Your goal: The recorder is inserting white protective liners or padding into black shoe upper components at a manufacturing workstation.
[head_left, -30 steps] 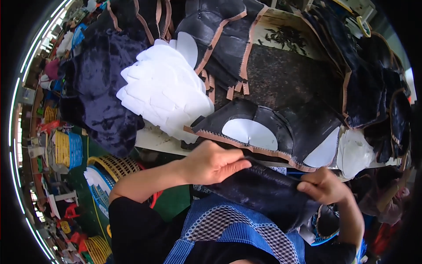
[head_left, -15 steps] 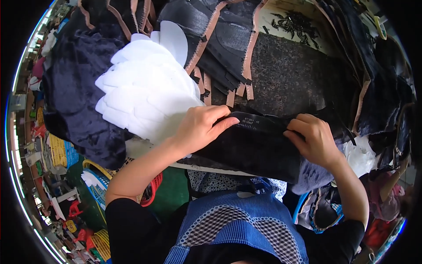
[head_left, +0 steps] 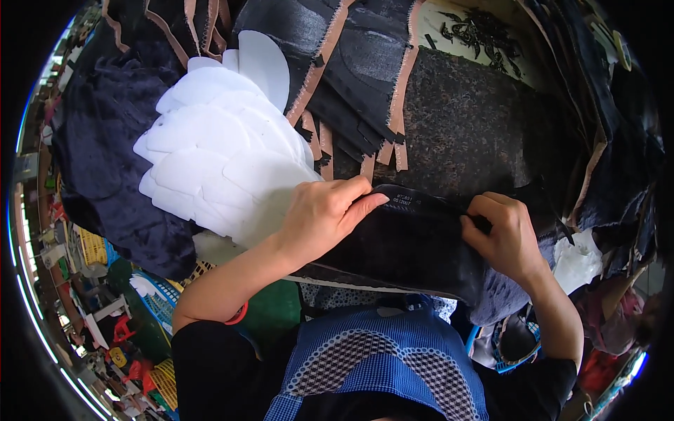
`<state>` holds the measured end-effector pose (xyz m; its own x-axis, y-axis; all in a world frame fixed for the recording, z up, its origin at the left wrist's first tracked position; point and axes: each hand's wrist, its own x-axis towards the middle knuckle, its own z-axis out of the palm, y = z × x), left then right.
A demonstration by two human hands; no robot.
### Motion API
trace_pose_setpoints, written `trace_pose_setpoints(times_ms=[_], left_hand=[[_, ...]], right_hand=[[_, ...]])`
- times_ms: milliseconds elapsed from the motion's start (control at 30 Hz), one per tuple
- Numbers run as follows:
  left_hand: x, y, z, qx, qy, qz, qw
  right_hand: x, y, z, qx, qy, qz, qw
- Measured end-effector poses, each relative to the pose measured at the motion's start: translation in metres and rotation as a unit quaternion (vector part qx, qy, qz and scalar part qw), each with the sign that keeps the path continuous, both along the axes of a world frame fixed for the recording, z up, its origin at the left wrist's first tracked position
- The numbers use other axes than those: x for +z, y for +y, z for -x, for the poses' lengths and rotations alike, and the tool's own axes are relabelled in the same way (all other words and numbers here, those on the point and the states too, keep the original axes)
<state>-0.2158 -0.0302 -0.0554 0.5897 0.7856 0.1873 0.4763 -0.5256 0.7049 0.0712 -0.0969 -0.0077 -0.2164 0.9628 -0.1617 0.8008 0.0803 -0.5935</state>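
Observation:
A black leather-like piece (head_left: 414, 242) lies along the near edge of the table, its top edge folded over and marked with small print. My left hand (head_left: 326, 214) pinches that edge at its left end, thumb lying on top. At the right end my right hand (head_left: 507, 231) grips the same edge with curled fingers. Fuzzy grey-blue lining (head_left: 502, 284) shows below the right hand. Just left of my left hand, white rounded sheets (head_left: 217, 140) overlap in a fanned pile. Beyond the hands lie black pieces with tan zigzag-stitched strips (head_left: 319, 59).
Dark plush material (head_left: 116, 140) hangs over the table's left side. Black pieces (head_left: 614, 133) are heaped at the right, beside crumpled white plastic (head_left: 577, 258). Small black scraps (head_left: 484, 38) lie at the far edge. Blue baskets (head_left: 158, 298) stand below; a person (head_left: 611, 316) is at the far right.
Both hands keep their hold on the black piece; its folded edge has shifted slightly. The whole view has moved a little, with the white pile now further left.

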Motion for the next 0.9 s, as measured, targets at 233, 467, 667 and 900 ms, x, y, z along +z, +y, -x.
trace_pose_setpoints(times_ms=[233,467,667,900], left_hand=[[0.002,0.001,-0.009,0.015,0.047,-0.019,0.999],[0.005,-0.011,0.003,0.045,-0.031,-0.065,0.996],[0.014,-0.029,0.011,0.000,-0.204,0.055,0.977],[0.002,-0.039,0.014,-0.004,-0.277,0.240,0.931]], right_hand=[[0.005,0.018,0.006,0.038,-0.092,0.004,0.995],[0.004,0.029,0.043,0.111,0.077,-0.102,0.986],[0.010,0.008,0.045,0.136,0.094,-0.197,0.966],[0.011,0.001,0.048,0.141,0.127,-0.165,0.968]])
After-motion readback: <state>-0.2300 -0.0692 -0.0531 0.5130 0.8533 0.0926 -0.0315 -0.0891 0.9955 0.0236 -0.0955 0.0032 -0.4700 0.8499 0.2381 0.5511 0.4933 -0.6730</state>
